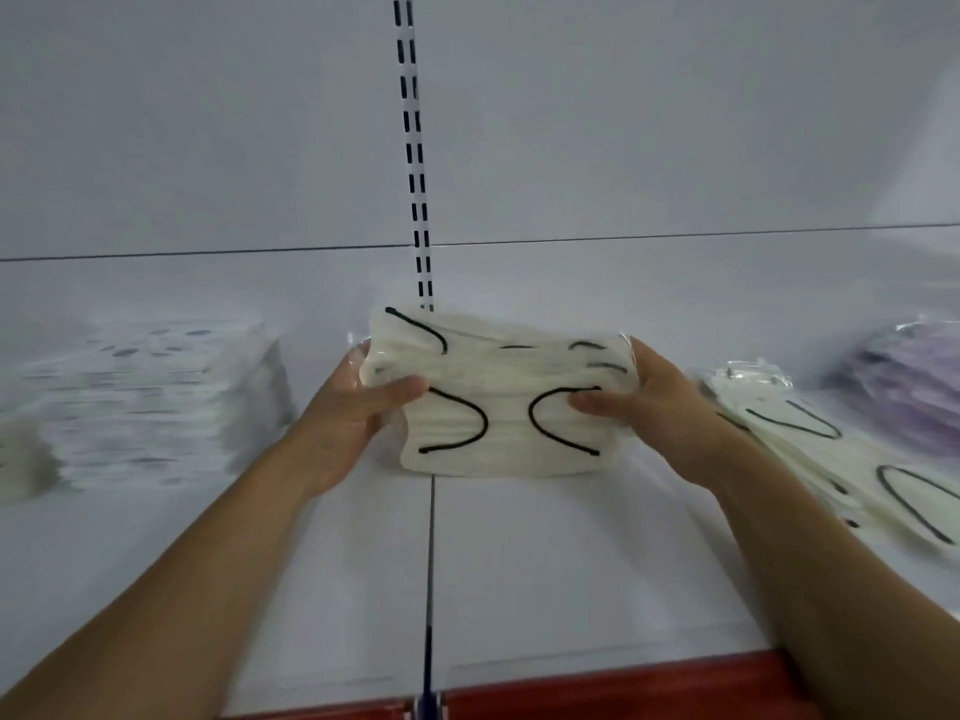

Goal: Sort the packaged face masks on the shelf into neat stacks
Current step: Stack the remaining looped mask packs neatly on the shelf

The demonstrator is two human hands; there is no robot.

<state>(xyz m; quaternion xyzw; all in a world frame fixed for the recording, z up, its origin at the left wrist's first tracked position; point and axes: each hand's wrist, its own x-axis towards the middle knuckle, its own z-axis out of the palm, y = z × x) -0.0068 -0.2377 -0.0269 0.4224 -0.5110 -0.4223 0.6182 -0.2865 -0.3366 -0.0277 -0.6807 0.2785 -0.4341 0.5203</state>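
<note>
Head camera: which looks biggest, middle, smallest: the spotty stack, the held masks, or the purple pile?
Tied largest: spotty stack and held masks, which look alike.
Smallest: purple pile, cut off by the edge.

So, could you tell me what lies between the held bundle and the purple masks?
The head view shows a loose pile of cream masks between the held bundle and purple masks.

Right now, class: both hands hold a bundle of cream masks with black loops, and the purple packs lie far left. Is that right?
Not quite: the head view shows the purple packs on the far right. The left hand and right hand do hold the cream masks.
</note>
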